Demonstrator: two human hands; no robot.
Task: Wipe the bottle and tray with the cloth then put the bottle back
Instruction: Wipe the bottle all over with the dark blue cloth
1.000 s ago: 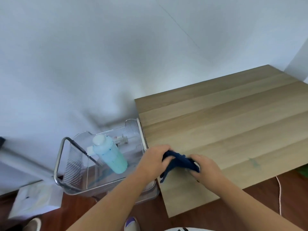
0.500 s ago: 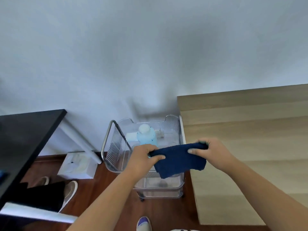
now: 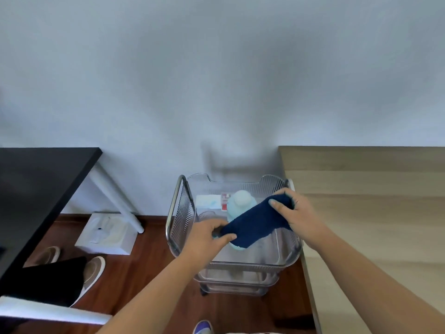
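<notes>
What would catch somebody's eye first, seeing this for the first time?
A dark blue cloth stretched between both hands: the left hand pinches its lower end, the right hand grips the upper. It covers part of a pale blue bottle standing in the clear tray, between a black desk and a wooden table.

Occluded: bottle (image 3: 242,201) midsection, masked by cloth (image 3: 255,225); only cap, shoulder and a sliver of base show. Both cloth ends are buried in the grip of left hand (image 3: 207,237) and right hand (image 3: 296,213). Behind bottle, red-and-white item (image 3: 225,201) too small to identify; print on white packet (image 3: 208,201) unreadable. Cart's lower tiers (image 3: 236,283) largely covered by tray (image 3: 240,263). Cropped: wooden tabletop (image 3: 373,213) at right edge, black tabletop (image 3: 36,189) at left, shoe (image 3: 203,327) at bottom.
</notes>
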